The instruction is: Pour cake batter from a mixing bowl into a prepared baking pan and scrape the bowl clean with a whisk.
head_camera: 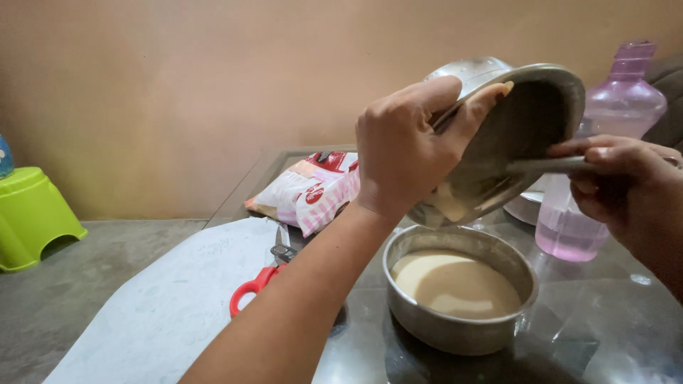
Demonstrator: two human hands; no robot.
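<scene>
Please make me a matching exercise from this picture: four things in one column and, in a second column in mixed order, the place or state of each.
1. steel bowl
2. round tin
3. scissors
4. stool

A. on the floor, green
B. tilted, held by the left hand
C. on the table, holding pale batter
D. red handles, lying on white paper

Pairs: 1-B, 2-C, 3-D, 4-A

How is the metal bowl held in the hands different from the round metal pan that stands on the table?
The bowl is held in the air by the left hand and tipped steeply; the pan stands flat on the glass table. The bowl is almost empty, with only a little batter near its lower rim; the pan holds a smooth layer of pale batter. The right hand holds a utensil inside the bowl; nothing touches the pan. Both are grey metal.
</scene>
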